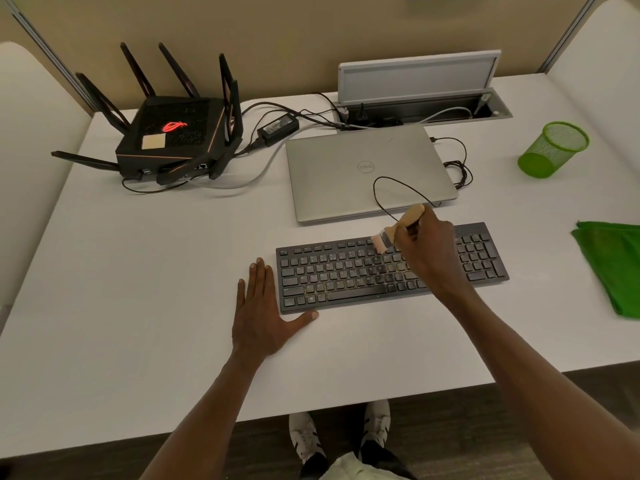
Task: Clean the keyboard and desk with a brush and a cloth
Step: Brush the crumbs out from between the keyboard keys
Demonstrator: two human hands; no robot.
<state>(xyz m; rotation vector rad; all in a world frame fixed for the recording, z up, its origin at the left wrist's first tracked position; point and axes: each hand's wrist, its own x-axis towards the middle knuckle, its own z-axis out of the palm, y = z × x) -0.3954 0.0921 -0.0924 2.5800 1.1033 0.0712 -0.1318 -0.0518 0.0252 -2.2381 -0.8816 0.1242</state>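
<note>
A black keyboard (346,271) lies on the white desk (138,271) in front of me. My right hand (427,251) grips the wooden handle of a small paintbrush (398,230), whose pale bristles touch the upper key rows near the keyboard's middle. A thin black loop hangs from the handle's end over the laptop. My left hand (263,313) rests flat on the desk with straight fingers, the thumb against the keyboard's front left corner. A folded green cloth (613,265) lies on the desk at the right edge, apart from both hands.
A closed silver laptop (367,168) sits just behind the keyboard. A black router (173,136) with antennas and a power brick (277,128) with cables occupy the back left. An open cable hatch (419,98) is at the back. A green mesh cup (554,148) lies tipped at right.
</note>
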